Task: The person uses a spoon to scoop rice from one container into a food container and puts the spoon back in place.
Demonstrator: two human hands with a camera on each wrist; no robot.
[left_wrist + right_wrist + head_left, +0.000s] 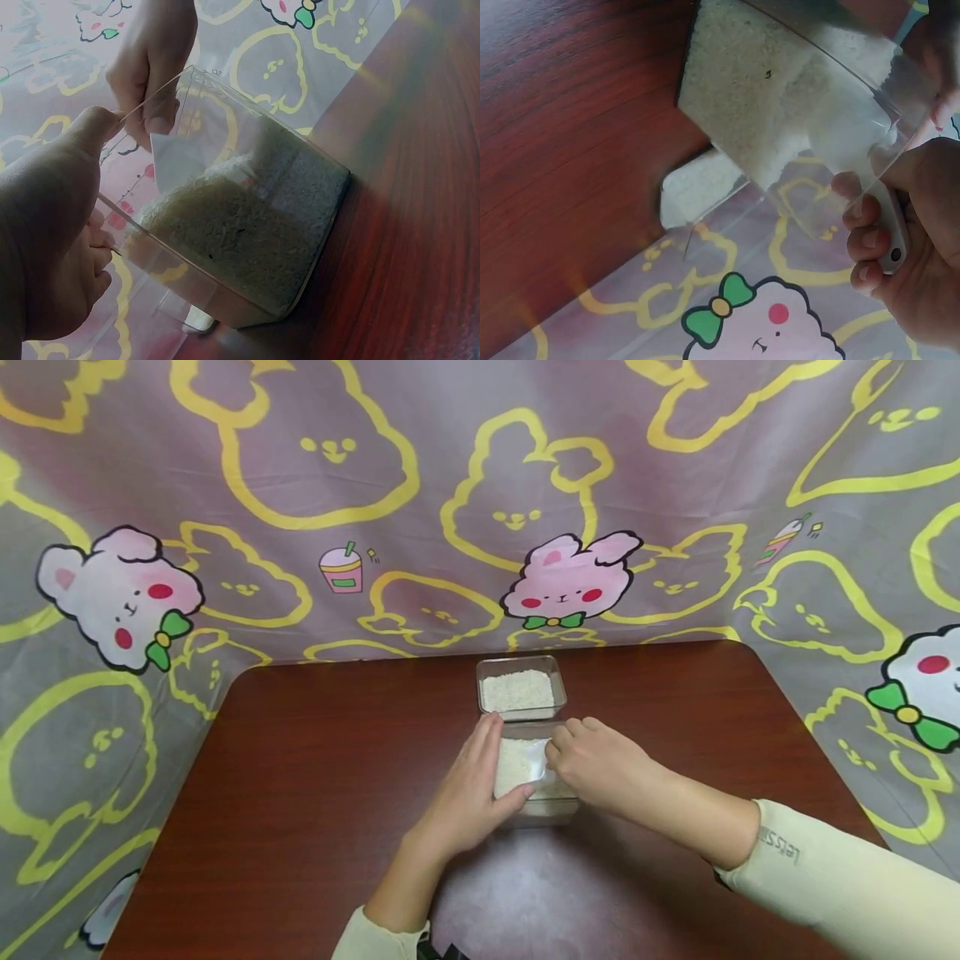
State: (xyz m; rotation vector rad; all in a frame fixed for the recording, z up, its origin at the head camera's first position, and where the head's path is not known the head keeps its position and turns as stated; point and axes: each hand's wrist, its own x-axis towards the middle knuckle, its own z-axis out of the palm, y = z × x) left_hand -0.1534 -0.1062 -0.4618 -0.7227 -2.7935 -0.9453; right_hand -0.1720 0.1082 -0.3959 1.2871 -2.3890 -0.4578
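A clear, deep, box-shaped container point(551, 815) of white rice point(513, 767) stands on the table. My left hand point(471, 787) grips its left side; in the left wrist view the thumb point(101, 124) is at the rim and the other fingers lie along the outer wall. Inside the container is a white scoop point(536, 763), its blade down at the rice in the left wrist view. My right hand point(600, 762) holds the scoop by its handle point(889, 225), fingers curled round it. From above, that hand hides the handle.
Just behind stands a second clear container point(517, 663), also holding rice point(519, 692). Both stand on a dark reddish-brown table point(322, 793). A grey curtain point(427, 485) with cartoon rabbits and yellow outlines hangs along the table's back and sides.
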